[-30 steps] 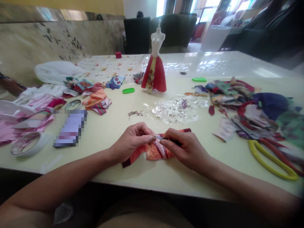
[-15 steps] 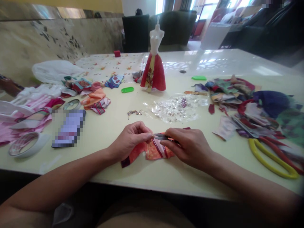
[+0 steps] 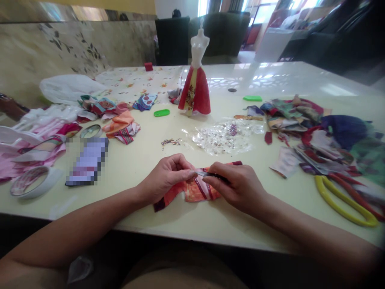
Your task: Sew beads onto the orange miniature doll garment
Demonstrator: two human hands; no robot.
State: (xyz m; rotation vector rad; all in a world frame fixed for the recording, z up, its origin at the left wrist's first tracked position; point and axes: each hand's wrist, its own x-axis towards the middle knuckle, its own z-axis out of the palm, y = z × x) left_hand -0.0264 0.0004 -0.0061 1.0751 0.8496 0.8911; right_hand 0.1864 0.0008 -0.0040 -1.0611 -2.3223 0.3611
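Between the fingers of my right hand (image 3: 240, 182) is a small pointed metal tool (image 3: 202, 173) with dark handles. It looks like small pliers or snips, but its shape is partly covered. Its tip meets the fingertips of my left hand (image 3: 168, 176), which pinch together on something tiny that I cannot make out. Below both hands lies an orange and maroon patterned cloth piece (image 3: 195, 192) with a white-dotted stripe, flat on the table. Just beyond the hands are a scatter of tiny beads or stones (image 3: 171, 142) and a clear plastic sheet (image 3: 221, 138) strewn with small shiny bits.
A white dress form (image 3: 199, 50) in a red and yellow skirt stands behind. Fabric scraps (image 3: 297, 116) and yellow-handled scissors (image 3: 345, 208) lie at right. At left are a tape roll (image 3: 33, 184), a pixelated phone-like object (image 3: 88, 160) and orange cloth (image 3: 118, 123).
The tool in my right hand has turned slightly, so its metal end now looks thinner. Both hands stay in nearly the same place.
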